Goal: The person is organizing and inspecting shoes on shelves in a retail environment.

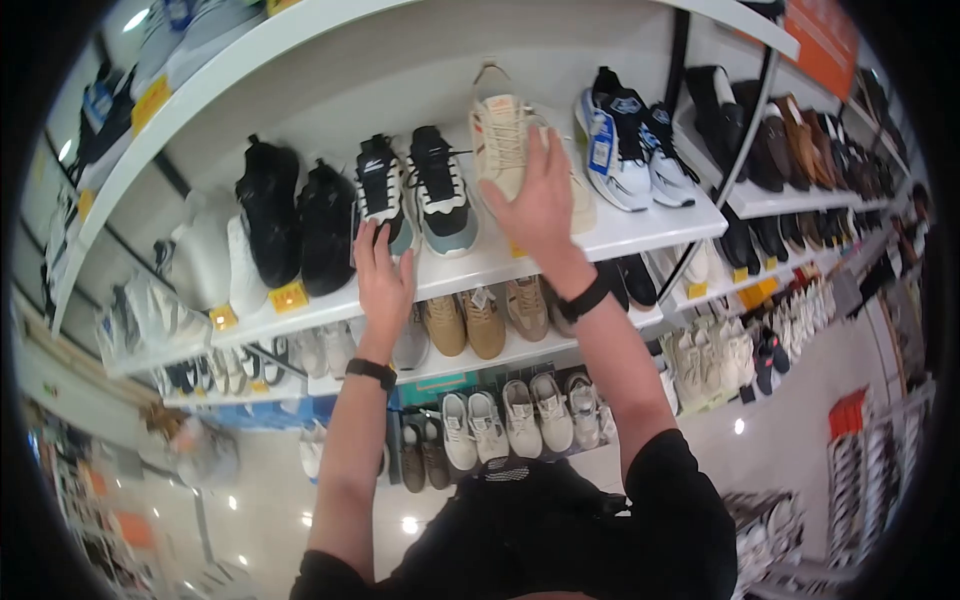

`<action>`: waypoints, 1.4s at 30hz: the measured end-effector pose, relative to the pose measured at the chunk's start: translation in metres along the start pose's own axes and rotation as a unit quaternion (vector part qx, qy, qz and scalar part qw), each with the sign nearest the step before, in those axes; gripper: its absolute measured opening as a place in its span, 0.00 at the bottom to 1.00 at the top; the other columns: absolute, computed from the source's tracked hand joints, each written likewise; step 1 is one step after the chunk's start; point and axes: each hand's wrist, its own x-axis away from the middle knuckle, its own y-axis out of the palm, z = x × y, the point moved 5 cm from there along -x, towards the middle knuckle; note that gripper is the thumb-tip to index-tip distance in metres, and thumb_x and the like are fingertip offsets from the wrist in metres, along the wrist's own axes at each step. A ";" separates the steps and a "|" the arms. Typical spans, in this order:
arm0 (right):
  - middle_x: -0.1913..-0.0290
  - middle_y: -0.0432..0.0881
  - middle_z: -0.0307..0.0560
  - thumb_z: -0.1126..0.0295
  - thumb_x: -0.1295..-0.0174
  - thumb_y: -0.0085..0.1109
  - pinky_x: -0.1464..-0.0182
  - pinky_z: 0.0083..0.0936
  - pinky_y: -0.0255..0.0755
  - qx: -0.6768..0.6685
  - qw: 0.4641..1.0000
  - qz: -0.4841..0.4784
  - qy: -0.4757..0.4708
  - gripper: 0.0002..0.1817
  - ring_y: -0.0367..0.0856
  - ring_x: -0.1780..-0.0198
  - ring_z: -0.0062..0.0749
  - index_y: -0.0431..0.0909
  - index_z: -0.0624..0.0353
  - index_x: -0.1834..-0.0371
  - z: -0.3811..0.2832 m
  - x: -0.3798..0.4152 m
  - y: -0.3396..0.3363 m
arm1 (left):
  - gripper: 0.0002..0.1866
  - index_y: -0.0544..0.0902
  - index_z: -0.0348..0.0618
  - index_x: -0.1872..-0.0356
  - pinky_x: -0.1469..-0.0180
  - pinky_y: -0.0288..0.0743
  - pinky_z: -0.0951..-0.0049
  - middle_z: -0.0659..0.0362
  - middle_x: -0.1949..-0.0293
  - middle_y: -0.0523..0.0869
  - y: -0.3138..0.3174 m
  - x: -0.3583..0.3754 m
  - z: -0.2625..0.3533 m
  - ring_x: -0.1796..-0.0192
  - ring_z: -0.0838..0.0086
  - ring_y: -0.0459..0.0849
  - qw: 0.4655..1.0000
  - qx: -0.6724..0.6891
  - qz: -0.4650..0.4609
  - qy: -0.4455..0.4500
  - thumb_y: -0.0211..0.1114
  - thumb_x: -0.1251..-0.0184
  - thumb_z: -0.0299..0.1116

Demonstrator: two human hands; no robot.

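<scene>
My right hand (pixel 538 205) is laid over a pair of beige sneakers, its fingers stretched upward and its thumb spread to the left. One beige sneaker (pixel 498 135) shows left of that hand; its mate is mostly hidden behind the fingers. My left hand (pixel 383 285) is at the shelf's front edge, fingers pointing up and thumb apart. Its fingertips overlap the toe of a black, white and teal sneaker (pixel 379 185). The matching sneaker (pixel 440 195) stands between my two hands, toe forward.
The white shelf (pixel 640 238) also bears black sneakers (pixel 270 215) on the left and white-and-black running shoes (pixel 620 150) with a blue tag on the right. Tan shoes (pixel 485 325) fill the shelf below. White shoes (pixel 520 420) stand lower down. A metal post (pixel 745 140) divides the racks.
</scene>
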 end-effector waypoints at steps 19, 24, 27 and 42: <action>0.35 0.74 0.72 0.61 0.44 0.72 0.35 0.45 0.72 -0.118 0.956 -0.119 0.240 0.58 0.77 0.36 0.63 0.40 0.71 0.19 0.051 -0.044 0.063 | 0.27 0.75 0.30 0.41 0.29 0.68 0.53 0.43 0.34 0.73 0.002 0.003 -0.003 0.29 0.45 0.70 0.997 -0.043 0.053 -0.035 0.72 0.38 0.31; 0.30 0.69 0.73 0.62 0.45 0.73 0.31 0.43 0.68 -0.215 0.936 -0.065 0.270 0.59 0.73 0.32 0.62 0.42 0.72 0.19 0.065 -0.053 0.059 | 0.26 0.75 0.30 0.41 0.30 0.68 0.54 0.43 0.34 0.73 0.000 0.001 -0.001 0.29 0.45 0.70 0.997 -0.046 0.059 -0.034 0.72 0.39 0.31; 0.34 0.77 0.63 0.65 0.43 0.74 0.36 0.37 0.75 -0.248 0.935 0.024 0.254 0.53 0.81 0.39 0.50 0.49 0.71 0.20 0.069 -0.057 0.038 | 0.26 0.75 0.30 0.41 0.30 0.68 0.54 0.42 0.34 0.73 0.000 0.002 0.000 0.29 0.46 0.70 0.997 -0.045 0.055 -0.033 0.72 0.39 0.31; 0.37 0.80 0.49 0.70 0.38 0.68 0.35 0.32 0.76 -0.691 0.581 -0.199 0.381 0.39 0.81 0.37 0.33 0.61 0.64 0.24 0.037 0.112 -0.122 | 0.38 0.59 0.37 0.22 0.23 0.59 0.59 0.47 0.23 0.64 -0.019 0.077 0.110 0.22 0.59 0.64 0.877 0.437 -0.011 -0.200 0.56 0.21 0.54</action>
